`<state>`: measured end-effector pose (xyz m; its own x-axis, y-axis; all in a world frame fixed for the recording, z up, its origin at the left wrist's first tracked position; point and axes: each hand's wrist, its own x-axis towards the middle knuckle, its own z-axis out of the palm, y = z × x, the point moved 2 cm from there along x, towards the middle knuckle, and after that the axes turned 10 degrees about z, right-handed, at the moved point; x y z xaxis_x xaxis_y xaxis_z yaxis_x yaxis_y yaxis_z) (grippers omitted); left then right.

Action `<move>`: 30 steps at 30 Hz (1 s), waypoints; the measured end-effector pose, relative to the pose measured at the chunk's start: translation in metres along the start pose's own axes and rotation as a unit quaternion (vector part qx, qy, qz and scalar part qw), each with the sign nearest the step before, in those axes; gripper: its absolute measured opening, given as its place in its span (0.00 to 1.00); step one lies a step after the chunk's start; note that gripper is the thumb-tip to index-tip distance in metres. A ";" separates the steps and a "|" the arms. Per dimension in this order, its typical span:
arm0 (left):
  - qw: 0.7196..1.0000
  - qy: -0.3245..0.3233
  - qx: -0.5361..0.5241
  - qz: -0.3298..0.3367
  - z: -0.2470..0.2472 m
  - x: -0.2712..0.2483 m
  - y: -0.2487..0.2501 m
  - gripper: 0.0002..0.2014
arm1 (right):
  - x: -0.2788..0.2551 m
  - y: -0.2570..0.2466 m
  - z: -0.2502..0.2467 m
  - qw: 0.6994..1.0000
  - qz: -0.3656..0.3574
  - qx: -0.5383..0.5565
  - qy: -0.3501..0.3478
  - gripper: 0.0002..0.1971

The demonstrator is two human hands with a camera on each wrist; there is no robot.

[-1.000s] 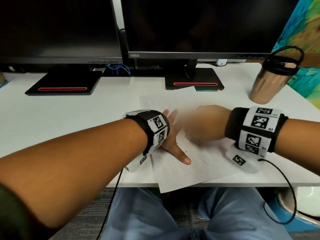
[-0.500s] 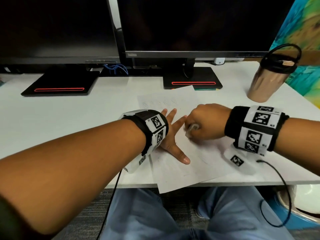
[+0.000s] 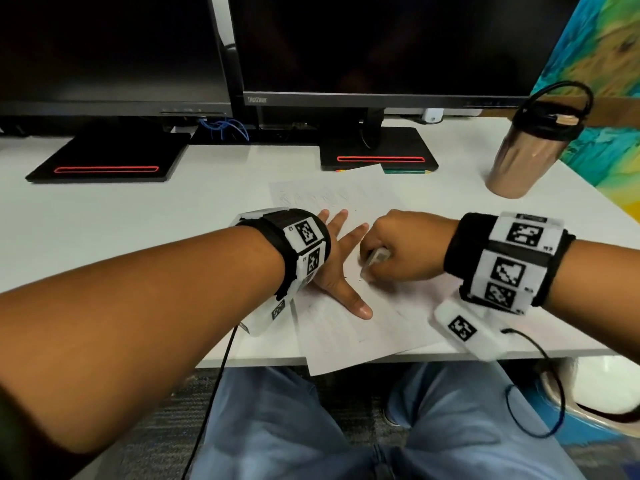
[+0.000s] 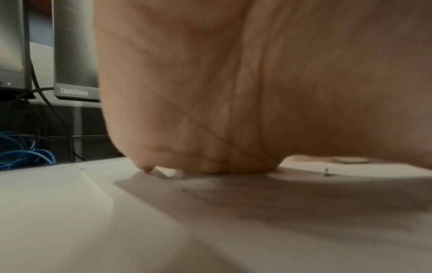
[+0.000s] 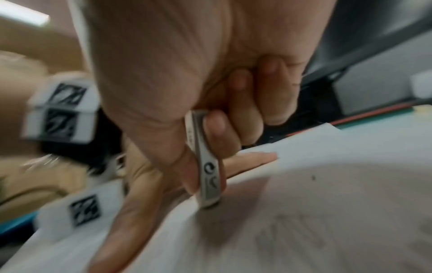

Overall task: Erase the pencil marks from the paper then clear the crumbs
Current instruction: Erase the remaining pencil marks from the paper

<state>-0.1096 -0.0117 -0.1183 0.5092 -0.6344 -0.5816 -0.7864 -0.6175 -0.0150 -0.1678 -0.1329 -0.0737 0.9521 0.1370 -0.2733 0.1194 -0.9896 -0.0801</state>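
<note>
A white sheet of paper (image 3: 346,334) with faint pencil marks lies on the white desk (image 3: 121,230), its near corner hanging over the front edge. My left hand (image 3: 341,258) lies flat on the paper with fingers spread and thumb out, pressing it down. My right hand (image 3: 398,251) grips a white eraser (image 3: 374,259) between thumb and curled fingers, its tip pressed onto the sheet beside the left hand. In the right wrist view the eraser (image 5: 207,166) stands nearly upright on the paper (image 5: 327,212), next to grey scribbles. A dark crumb (image 4: 326,172) sits on the sheet.
Two dark monitors (image 3: 381,46) on black stands (image 3: 377,154) line the back of the desk. A bronze tumbler (image 3: 523,157) with a black lid stands at the right. Blue cables (image 3: 225,128) lie between the stands. My knees show below the desk edge.
My right hand has stopped its blurred rubbing stroke and now holds the eraser tip closer to the left thumb. The left hand has stayed flat on the paper.
</note>
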 end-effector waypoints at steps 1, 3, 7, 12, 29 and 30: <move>1.000 0.000 0.000 -0.001 0.000 0.000 0.000 0.70 | 0.000 0.004 -0.003 1.000 0.024 0.002 0.001 0.05; 1.000 -0.001 0.004 -0.003 0.000 0.001 0.001 0.70 | -0.001 0.007 -0.003 0.999 0.029 -0.010 0.014 0.08; 1.000 -0.004 -0.001 0.001 -0.002 -0.001 0.001 0.69 | -0.007 -0.007 0.009 0.999 -0.009 0.053 -0.011 0.03; 0.999 0.019 -0.027 0.018 0.003 -0.008 -0.014 0.77 | -0.007 0.032 0.001 0.989 0.074 0.117 0.056 0.09; 0.999 -0.020 -0.004 -0.045 0.025 -0.039 -0.039 0.75 | -0.033 0.003 0.056 0.967 0.144 0.211 -0.006 0.26; 0.999 -0.020 -0.004 -0.043 0.024 -0.038 -0.040 0.75 | -0.034 0.013 0.050 0.961 0.184 0.207 0.013 0.25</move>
<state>-0.1059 0.0483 -0.1154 0.5602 -0.5602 -0.6102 -0.7374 -0.6728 -0.0593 -0.2124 -0.1486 -0.1131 0.9154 -0.2257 -0.3334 -0.3446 -0.8674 -0.3589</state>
